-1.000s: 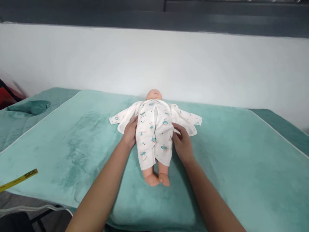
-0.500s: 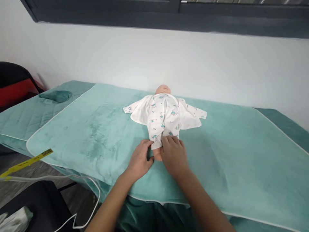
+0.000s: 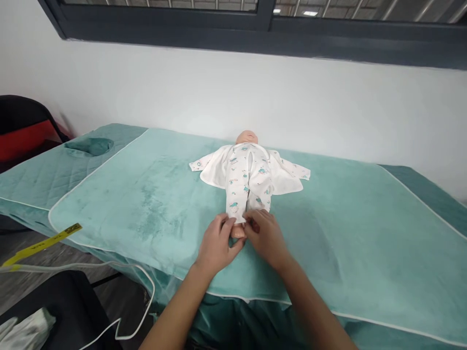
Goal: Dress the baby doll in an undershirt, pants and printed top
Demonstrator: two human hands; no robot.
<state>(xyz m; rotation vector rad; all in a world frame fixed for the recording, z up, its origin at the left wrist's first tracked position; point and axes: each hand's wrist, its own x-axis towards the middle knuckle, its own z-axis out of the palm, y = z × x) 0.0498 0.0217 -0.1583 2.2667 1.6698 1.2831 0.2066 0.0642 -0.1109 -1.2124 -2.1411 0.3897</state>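
One doll (image 3: 247, 137) on green bed (image 3: 350, 209), dark-framed window (image 3: 270, 34) above.

The left hand (image 3: 218, 245) and right hand (image 3: 268, 238) are bare, with slender fingers (image 3: 260, 215). Both the left forearm (image 3: 182, 306) and right forearm (image 3: 315, 306) are bare too, smooth and slim, tapering towards the wrists (image 3: 202, 271).

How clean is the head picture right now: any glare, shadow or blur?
Head view: wide-angle stretch toward the edges; soft shadow on the green cover beside the right hand; small glints in the window; yellow strip's print unreadable.
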